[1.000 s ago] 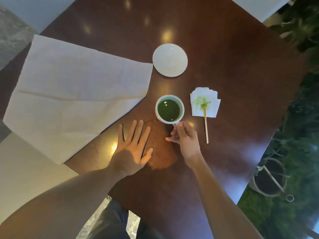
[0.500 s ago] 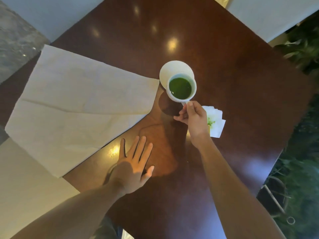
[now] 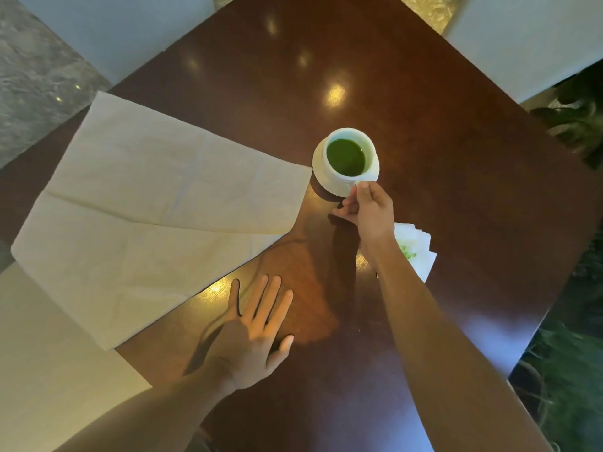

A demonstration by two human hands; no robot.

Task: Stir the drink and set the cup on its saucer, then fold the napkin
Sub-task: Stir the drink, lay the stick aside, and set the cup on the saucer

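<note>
The right hand (image 3: 370,210) reaches out over the dark wooden table (image 3: 440,132), arm stretched long from the lower right, wrist bent slightly down. Its thumb and forefinger pinch the small handle of the white cup (image 3: 349,154), the other fingers curled under toward the palm. The cup, filled with green drink (image 3: 346,157), sits over the white saucer (image 3: 328,181); whether its base is fully resting there I cannot tell, though it stands upright and level, a little toward the far side of the saucer.

The left hand (image 3: 253,334) lies flat on the table near the person's edge, palm down, fingers straight and spread apart, thumb out to the right, holding nothing. The forearm comes in from the lower left.

The large pale napkin (image 3: 156,210) is spread open on the left side of the table, creased across its middle. One corner points at the saucer and stops just beside its rim; the near left part hangs past the table's edge. Its near border runs close to the left hand's fingertips without touching them.

Beneath the right forearm, a small stack of white paper squares (image 3: 416,252) with a green stain lies near the right edge of the table. Bare polished wood stretches beyond the saucer to the far corner, and between the two arms.
</note>
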